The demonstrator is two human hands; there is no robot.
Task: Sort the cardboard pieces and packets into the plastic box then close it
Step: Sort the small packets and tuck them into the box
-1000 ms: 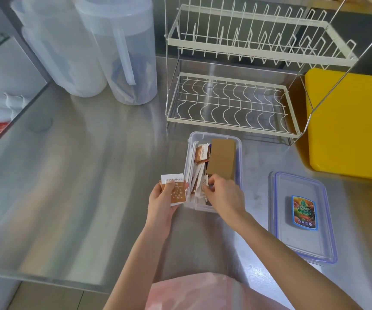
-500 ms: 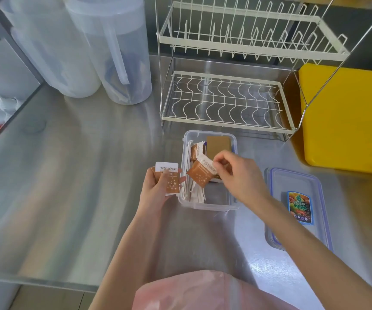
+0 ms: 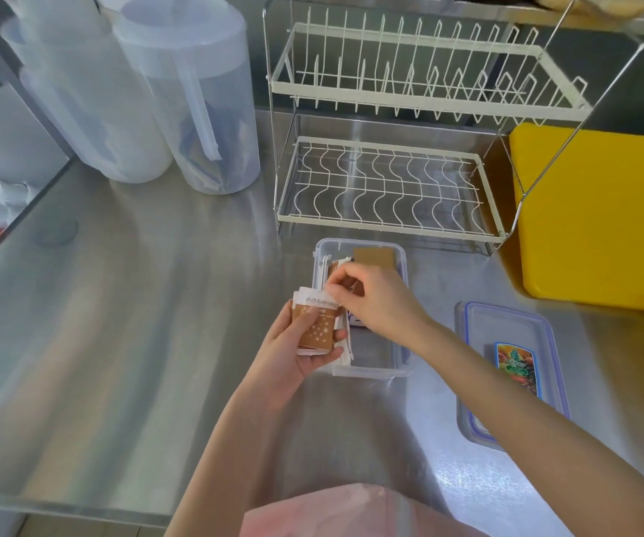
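The clear plastic box (image 3: 401, 367) stands open on the steel counter in front of the dish rack. A brown cardboard piece (image 3: 374, 257) and some white packets stand inside it at the far end. My left hand (image 3: 293, 362), just left of the box, holds a small stack of brown-and-white packets (image 3: 315, 330). My right hand (image 3: 378, 300) reaches across the box, with its fingertips pinched on a packet at the top edge of that stack. The box's lid (image 3: 479, 343), blue-rimmed with a colourful sticker, lies flat to the right.
A white two-tier wire dish rack (image 3: 386, 188) stands right behind the box. A yellow board (image 3: 599, 211) lies at the far right, and two translucent pitchers (image 3: 192, 110) stand at the back left. The counter's front edge (image 3: 80, 505) runs along the lower left.
My right hand picked a brown packet out of the box, lifted it, then carried it left onto the stack in my left hand. The camera has moved closer.
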